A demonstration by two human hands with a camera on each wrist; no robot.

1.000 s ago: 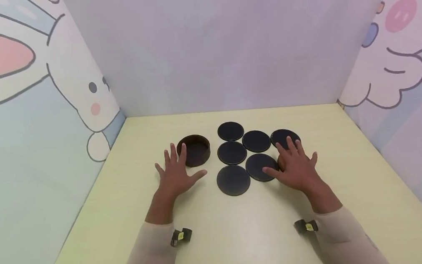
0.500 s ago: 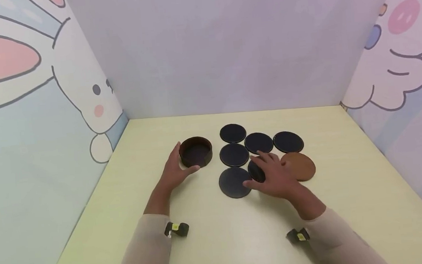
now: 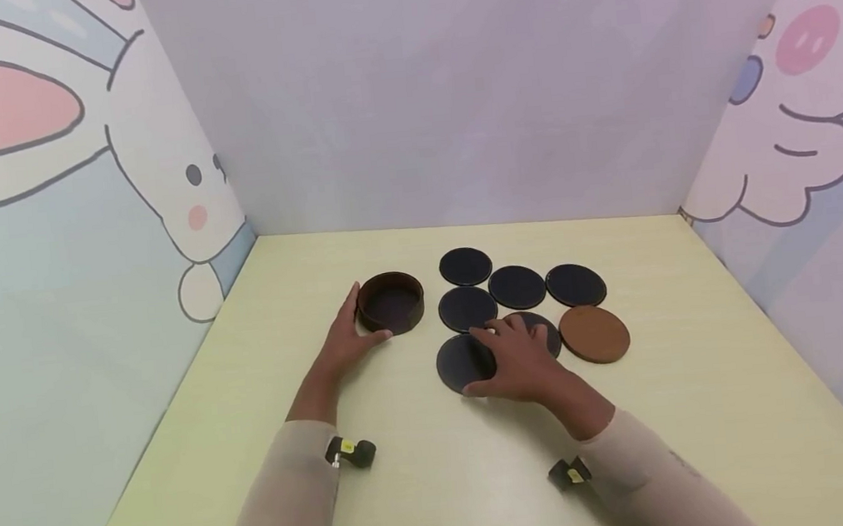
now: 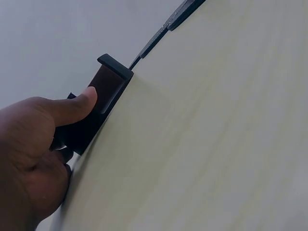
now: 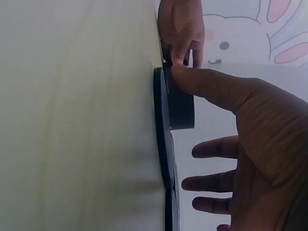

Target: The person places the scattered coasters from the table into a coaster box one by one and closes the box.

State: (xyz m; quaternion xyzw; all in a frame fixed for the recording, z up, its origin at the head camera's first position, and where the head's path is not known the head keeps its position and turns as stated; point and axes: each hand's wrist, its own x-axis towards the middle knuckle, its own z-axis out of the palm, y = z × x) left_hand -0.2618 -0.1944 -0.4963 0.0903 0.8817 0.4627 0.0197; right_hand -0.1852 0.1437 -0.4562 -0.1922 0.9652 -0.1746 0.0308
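Note:
My left hand [image 3: 342, 345] grips the side of a round, dark brown coaster holder [image 3: 413, 318], thumb in front and fingers around the left. In the left wrist view the thumb presses on the holder's [image 4: 108, 86] wall. My right hand [image 3: 524, 367] hovers over the nearest black round coaster [image 3: 460, 364], fingers spread and bent above it, thumb by its front edge. Seen from the right wrist, the fingers stand apart from the coaster [image 5: 162, 120]. Another black coaster [image 3: 548, 331] is partly hidden behind the right hand.
More black coasters [image 3: 468, 308] lie flat and close together behind the right hand. One brown coaster [image 3: 595, 335] lies to the right. The pale table [image 3: 425, 471] is bounded by a back wall [image 3: 453, 110] and two side walls with cartoon drawings.
My left hand has moved from hovering open to gripping the holder. My right hand has travelled left from over the brown coaster to the nearest black one.

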